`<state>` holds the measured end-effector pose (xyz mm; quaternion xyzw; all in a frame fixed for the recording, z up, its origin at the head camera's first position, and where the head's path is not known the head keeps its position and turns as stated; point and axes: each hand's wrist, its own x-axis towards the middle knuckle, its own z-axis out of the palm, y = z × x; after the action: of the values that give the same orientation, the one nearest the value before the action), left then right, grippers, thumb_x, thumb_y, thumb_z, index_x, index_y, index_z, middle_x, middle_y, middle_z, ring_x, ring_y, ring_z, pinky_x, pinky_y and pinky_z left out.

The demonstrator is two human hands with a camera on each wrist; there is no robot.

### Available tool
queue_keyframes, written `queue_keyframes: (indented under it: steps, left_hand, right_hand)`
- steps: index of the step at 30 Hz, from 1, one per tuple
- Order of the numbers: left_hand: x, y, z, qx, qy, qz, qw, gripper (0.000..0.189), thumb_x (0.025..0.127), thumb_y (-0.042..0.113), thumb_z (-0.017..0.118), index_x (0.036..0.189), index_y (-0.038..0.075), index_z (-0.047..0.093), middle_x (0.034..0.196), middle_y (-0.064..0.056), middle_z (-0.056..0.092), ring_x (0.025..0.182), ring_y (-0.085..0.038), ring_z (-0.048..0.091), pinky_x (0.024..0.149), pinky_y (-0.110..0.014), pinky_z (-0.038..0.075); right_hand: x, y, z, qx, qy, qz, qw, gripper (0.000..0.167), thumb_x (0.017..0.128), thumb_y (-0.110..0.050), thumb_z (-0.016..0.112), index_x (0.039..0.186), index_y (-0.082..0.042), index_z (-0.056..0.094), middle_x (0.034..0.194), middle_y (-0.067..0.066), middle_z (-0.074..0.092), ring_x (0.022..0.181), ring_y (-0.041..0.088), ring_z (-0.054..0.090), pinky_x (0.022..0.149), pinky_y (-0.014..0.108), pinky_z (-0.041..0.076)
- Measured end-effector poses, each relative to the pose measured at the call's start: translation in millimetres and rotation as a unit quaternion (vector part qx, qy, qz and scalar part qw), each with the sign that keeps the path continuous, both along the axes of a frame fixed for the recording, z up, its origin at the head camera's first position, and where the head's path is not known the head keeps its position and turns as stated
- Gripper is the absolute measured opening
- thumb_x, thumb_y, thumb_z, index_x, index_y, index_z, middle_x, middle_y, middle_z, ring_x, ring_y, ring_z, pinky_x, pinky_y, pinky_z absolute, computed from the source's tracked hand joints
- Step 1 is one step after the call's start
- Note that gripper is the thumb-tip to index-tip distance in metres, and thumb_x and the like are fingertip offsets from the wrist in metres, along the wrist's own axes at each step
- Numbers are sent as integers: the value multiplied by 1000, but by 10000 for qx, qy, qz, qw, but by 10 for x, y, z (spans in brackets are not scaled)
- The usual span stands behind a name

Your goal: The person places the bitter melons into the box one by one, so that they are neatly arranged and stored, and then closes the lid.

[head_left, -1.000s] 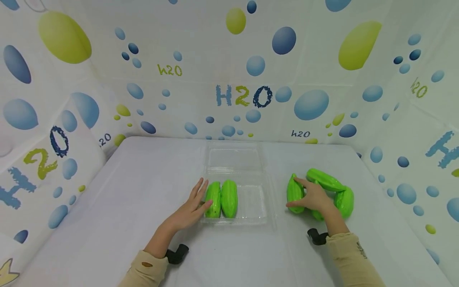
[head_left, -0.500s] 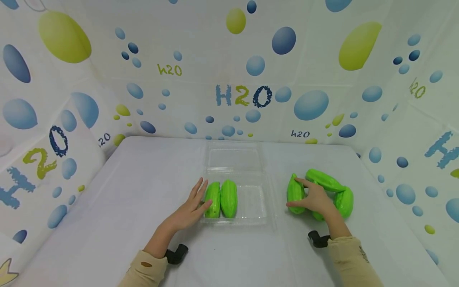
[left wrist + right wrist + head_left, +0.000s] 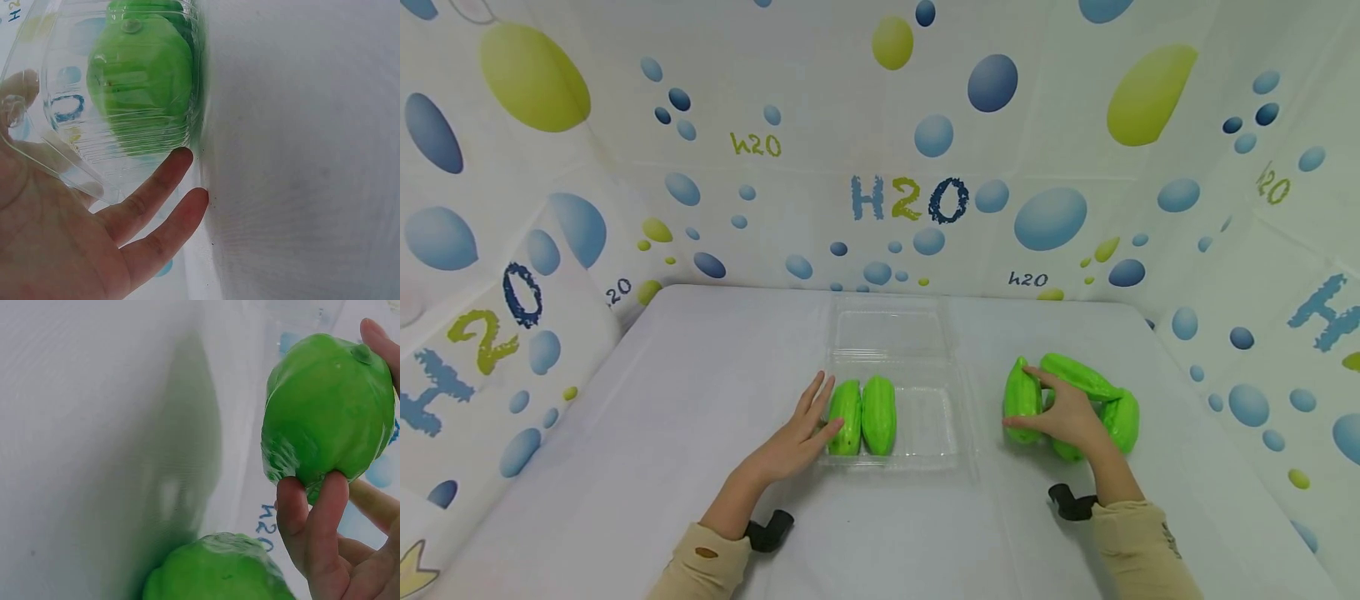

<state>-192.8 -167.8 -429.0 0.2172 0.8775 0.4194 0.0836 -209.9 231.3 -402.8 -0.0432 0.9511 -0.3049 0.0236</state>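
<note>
In the head view my right hand (image 3: pixel 1070 414) pinches a long green ridged fruit (image 3: pixel 1021 400) between thumb and fingers. The right wrist view shows this fruit (image 3: pixel 328 403) held above the white surface, with shiny clear film on it. My left hand (image 3: pixel 793 439), fingers spread and fairly straight, rests against the left side of a clear plastic clamshell box (image 3: pixel 928 421). Two similar green fruits (image 3: pixel 880 417) lie side by side in its left half. In the left wrist view, fingertips (image 3: pixel 181 156) touch the box's outer wall, behind which green fruit (image 3: pixel 140 78) shows through.
Several more green fruits (image 3: pixel 1078 375) lie right of the box, partly behind the right hand. The box's lid (image 3: pixel 889 333) is folded back, away from me. A white cloth covers the table (image 3: pixel 700 375), and a patterned curtain (image 3: pixel 820 108) stands at the back and sides.
The right hand has closed on the green fruit and raised it slightly, shifting a little to the right. The left hand and the box have stayed put.
</note>
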Motion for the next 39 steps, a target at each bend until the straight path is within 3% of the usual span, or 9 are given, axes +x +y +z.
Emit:
queue_keyframes:
  steps: [4,17,24,29,32,39]
  left_hand:
    - [8,-3,-12,35,139,-6,9999,69,98,41,38,148,13,-1,151,-15,-8,134,-43,5,94,-67,22]
    - [-16,-4,-1,-170,-104,43,9998,69,98,38,38,148,11,-2,151,-11,-12,137,-36,1,99,-62,19]
    - [-9,-10,3,-122,-90,38,9999,70,98,39,39,148,9,-1,151,-12,-12,136,-36,2,99,-62,20]
    - [-9,-10,4,-152,-88,35,9998,70,98,39,39,148,11,-2,151,-12,-12,136,-37,2,99,-62,20]
    - [-10,-10,1,-155,-60,30,9999,70,98,38,39,148,10,-2,151,-12,-11,136,-38,3,99,-62,20]
    - [-13,-6,-9,-96,-35,-9,9999,70,98,38,39,147,8,-1,151,-13,-11,136,-38,3,99,-63,20]
  right_hand:
    - [16,-20,25,-37,124,12,9999,100,60,-54,79,139,-8,38,118,27,48,76,20,54,62,32,44]
    - [74,-162,203,-224,1,-13,9997,101,61,-54,79,142,-14,34,121,19,50,80,19,56,64,30,45]
    - [64,-246,222,-437,97,102,9989,99,61,-51,80,141,-16,35,100,10,56,72,17,56,60,30,44]
    - [70,-346,244,-561,93,208,9982,98,59,-51,81,140,-17,37,93,7,58,67,15,56,59,30,45]
    - [79,-411,257,-560,66,255,9981,98,58,-53,81,139,-18,39,96,6,59,68,14,56,59,30,45]
    - [86,-545,269,-674,52,403,9969,97,58,-51,82,139,-18,40,125,9,50,72,14,56,57,30,44]
